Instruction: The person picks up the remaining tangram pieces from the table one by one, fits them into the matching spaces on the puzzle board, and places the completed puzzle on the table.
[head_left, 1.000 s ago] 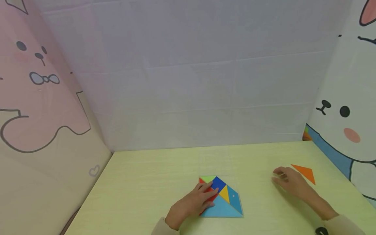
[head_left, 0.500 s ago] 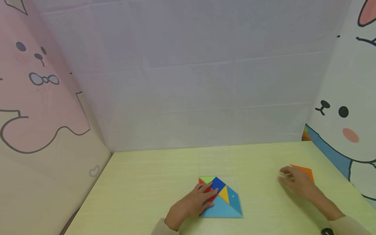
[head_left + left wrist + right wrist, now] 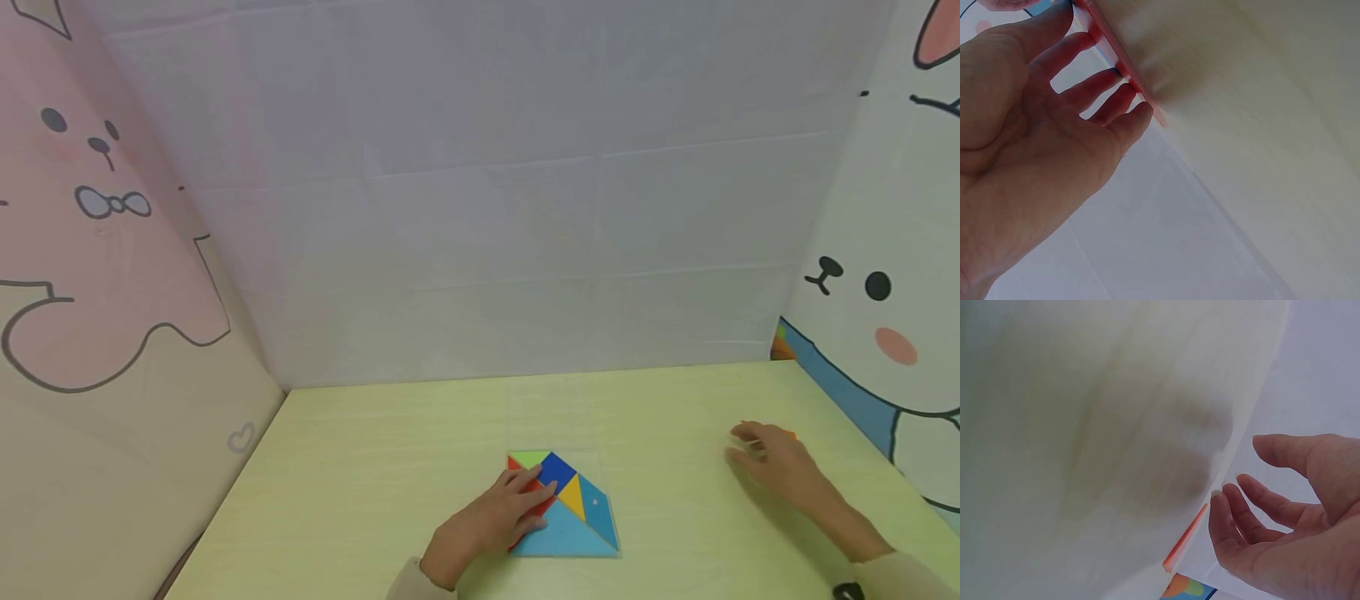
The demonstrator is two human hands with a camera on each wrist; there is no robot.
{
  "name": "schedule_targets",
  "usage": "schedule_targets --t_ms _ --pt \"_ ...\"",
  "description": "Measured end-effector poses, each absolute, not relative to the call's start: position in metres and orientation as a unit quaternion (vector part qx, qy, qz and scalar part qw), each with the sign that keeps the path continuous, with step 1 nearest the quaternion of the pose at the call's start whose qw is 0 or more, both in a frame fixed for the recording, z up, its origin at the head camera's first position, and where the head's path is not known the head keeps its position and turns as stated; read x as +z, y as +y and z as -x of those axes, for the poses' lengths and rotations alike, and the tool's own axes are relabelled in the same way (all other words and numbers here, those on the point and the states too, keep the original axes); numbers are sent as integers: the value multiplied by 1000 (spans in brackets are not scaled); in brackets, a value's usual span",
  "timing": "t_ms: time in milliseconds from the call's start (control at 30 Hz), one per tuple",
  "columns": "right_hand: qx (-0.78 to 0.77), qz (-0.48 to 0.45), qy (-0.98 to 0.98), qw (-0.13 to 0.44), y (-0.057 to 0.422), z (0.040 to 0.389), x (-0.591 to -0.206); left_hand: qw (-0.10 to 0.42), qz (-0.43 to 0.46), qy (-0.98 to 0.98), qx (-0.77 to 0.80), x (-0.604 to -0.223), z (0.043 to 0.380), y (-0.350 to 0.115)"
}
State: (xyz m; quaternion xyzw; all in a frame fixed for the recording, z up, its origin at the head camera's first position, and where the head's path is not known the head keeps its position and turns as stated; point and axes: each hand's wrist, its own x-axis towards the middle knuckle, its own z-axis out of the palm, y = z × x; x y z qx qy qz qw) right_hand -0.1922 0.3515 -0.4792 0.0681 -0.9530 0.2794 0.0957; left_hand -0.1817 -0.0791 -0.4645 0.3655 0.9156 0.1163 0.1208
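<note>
My left hand point(image 3: 491, 517) rests with spread fingers on a red tangram piece point(image 3: 545, 505), part of a tangram laid in a clear square tray point(image 3: 595, 463). Around it lie a light blue triangle point(image 3: 567, 536), a dark blue square point(image 3: 558, 473), a yellow triangle point(image 3: 573, 497), a blue parallelogram point(image 3: 598, 507) and a green triangle point(image 3: 530, 457). My right hand point(image 3: 780, 467) hovers with fingers loosely bent and nothing in its grasp. It covers most of an orange triangle point(image 3: 791, 434). In the right wrist view, that orange triangle point(image 3: 1185, 539) lies flat, just beyond the fingertips.
The pale yellow table point(image 3: 360, 475) spreads under both hands. A whitish cloth wall point(image 3: 450, 250) closes the back. Printed cloth panels stand at the left point(image 3: 112, 292) and right point(image 3: 870, 233). A small black object point(image 3: 847, 591) sits by the right sleeve.
My right hand has moved to the right, over the orange triangle, which is now mostly hidden. The left hand and the tangram pieces have stayed in place.
</note>
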Motion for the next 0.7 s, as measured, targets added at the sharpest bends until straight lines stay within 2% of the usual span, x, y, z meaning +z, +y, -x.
schedule_targets --t_ms 533,700 --pt "229 -50 -963 132 378 198 -484 123 -364 916 116 -464 181 -79" --pt "225 -35 -967 112 386 198 -482 122 -365 915 121 -464 181 -80"
